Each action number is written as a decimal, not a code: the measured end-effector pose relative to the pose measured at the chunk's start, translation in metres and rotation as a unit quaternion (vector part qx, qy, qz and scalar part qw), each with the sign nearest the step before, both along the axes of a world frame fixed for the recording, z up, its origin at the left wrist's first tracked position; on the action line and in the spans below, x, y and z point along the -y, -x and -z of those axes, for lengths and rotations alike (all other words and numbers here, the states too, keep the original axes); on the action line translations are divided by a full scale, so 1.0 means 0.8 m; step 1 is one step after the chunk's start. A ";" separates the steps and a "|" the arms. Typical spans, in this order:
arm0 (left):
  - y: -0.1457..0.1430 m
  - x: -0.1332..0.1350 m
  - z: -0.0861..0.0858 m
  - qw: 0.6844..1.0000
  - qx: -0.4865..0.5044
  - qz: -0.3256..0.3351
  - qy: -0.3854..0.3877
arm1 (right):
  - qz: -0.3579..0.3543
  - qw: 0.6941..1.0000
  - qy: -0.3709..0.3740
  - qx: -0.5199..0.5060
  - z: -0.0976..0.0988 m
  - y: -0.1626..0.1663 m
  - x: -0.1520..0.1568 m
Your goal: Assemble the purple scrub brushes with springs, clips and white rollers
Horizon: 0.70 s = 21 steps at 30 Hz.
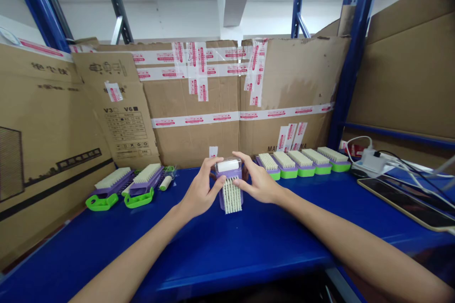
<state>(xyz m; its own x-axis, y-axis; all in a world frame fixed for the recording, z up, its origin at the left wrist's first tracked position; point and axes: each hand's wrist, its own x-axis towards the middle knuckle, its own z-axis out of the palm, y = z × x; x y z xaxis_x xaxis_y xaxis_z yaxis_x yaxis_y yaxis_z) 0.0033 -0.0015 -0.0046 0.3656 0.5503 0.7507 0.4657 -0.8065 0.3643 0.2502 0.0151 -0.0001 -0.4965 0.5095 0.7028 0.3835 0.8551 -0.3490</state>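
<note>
Both my hands grip one purple scrub brush (232, 196) above the blue surface, its pale bristles facing me. At the brush's far end a white roller-like piece (228, 165) sits under a clear cover. My left hand (204, 184) wraps the left side, with the thumb on the edge of the bristles. From the right, my right hand (259, 181) holds the opposite side, its thumb also near the bristles. The fingertips behind the brush are partly hidden.
At the left lie two purple brushes (145, 175) with green handles and a small roller (165, 182). Several green-and-purple brushes (305, 163) stand in a row at the right. Beyond them are a phone (405, 203) and a white charger with cables (371, 161). Cardboard walls (199, 142) enclose the blue shelf (227, 255).
</note>
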 end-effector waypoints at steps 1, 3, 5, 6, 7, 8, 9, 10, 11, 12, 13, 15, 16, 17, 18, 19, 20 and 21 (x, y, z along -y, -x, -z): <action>0.001 0.000 0.000 1.000 -0.002 0.002 0.002 | 0.002 1.000 0.000 0.000 0.000 0.000 0.000; 0.002 -0.001 0.000 1.000 -0.005 0.007 0.005 | 0.004 1.000 0.002 0.000 0.000 0.001 -0.001; 0.002 -0.001 0.000 1.000 -0.008 0.011 0.009 | 0.002 1.000 0.005 -0.001 0.000 0.000 -0.001; 0.002 -0.001 0.000 1.000 -0.009 0.013 0.012 | 0.000 1.000 0.006 -0.002 0.000 0.000 -0.001; 0.003 -0.001 0.000 1.000 -0.010 0.016 0.015 | -0.002 1.000 0.007 -0.005 -0.001 0.000 -0.001; 0.003 -0.001 0.000 1.000 -0.011 0.019 0.018 | -0.004 1.000 0.009 -0.006 -0.001 -0.001 -0.001; 0.003 0.000 0.001 0.999 -0.012 0.022 0.022 | -0.007 1.000 0.010 -0.007 -0.001 -0.001 -0.001; 0.003 0.000 0.001 0.999 -0.014 0.025 0.025 | -0.011 1.000 0.012 -0.007 -0.002 -0.001 -0.001; 0.003 0.000 0.002 0.999 -0.016 0.025 0.028 | -0.015 1.000 0.013 -0.006 -0.002 -0.002 -0.001; 0.003 0.000 0.002 0.999 -0.018 0.024 0.031 | -0.020 1.000 0.016 -0.005 -0.002 -0.002 0.000; 0.003 0.000 0.003 0.999 -0.019 0.022 0.035 | -0.022 1.000 0.020 -0.005 -0.002 -0.002 0.000; 0.003 -0.001 0.005 0.999 -0.017 0.018 0.044 | -0.022 0.999 0.026 -0.004 -0.003 -0.002 0.001; 0.003 -0.002 0.005 0.999 -0.013 0.017 0.048 | -0.019 0.999 0.027 -0.004 -0.003 -0.001 0.001; 0.003 -0.002 0.005 0.998 -0.010 0.016 0.052 | -0.015 1.000 0.027 -0.003 -0.003 -0.001 0.001; 0.003 -0.003 0.005 0.998 -0.007 0.014 0.054 | -0.013 1.000 0.025 -0.002 -0.003 -0.001 0.001; 0.003 -0.003 0.005 0.998 -0.004 0.013 0.056 | -0.011 1.000 0.023 -0.002 -0.003 -0.001 0.001; 0.003 -0.003 0.005 0.998 -0.002 0.013 0.059 | -0.010 1.000 0.022 -0.002 -0.002 -0.001 0.000; 0.002 -0.003 0.005 0.998 0.000 0.013 0.062 | -0.009 1.000 0.023 -0.002 -0.002 -0.001 0.000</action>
